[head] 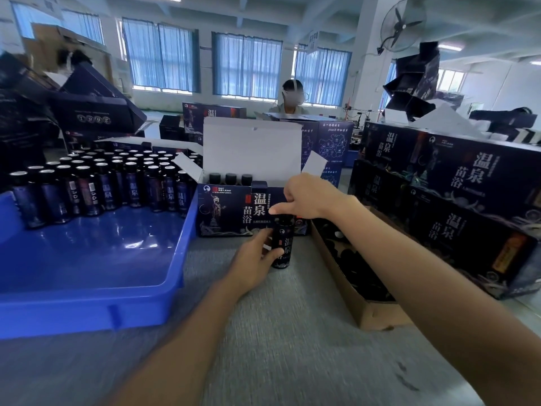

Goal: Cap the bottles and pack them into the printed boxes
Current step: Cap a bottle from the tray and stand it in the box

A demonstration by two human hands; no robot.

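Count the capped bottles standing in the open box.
3 bottles in a row behind the front wall of the box: left, middle, right. The right hand may hide more.

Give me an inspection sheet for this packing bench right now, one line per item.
Surface: grey table, holds the tray and boxes.
Job's things: bottle upright on the table; open printed box behind it, three capped bottles inside; blue tray of silver-topped bottles; cardboard box of dark caps.
Clutter: stacked printed boxes on the right.
Grips: left hand holds the bottle's body; right hand pinches its top.
Cables: nothing seen.
Surroundings: another person, wall fan, curtained windows.
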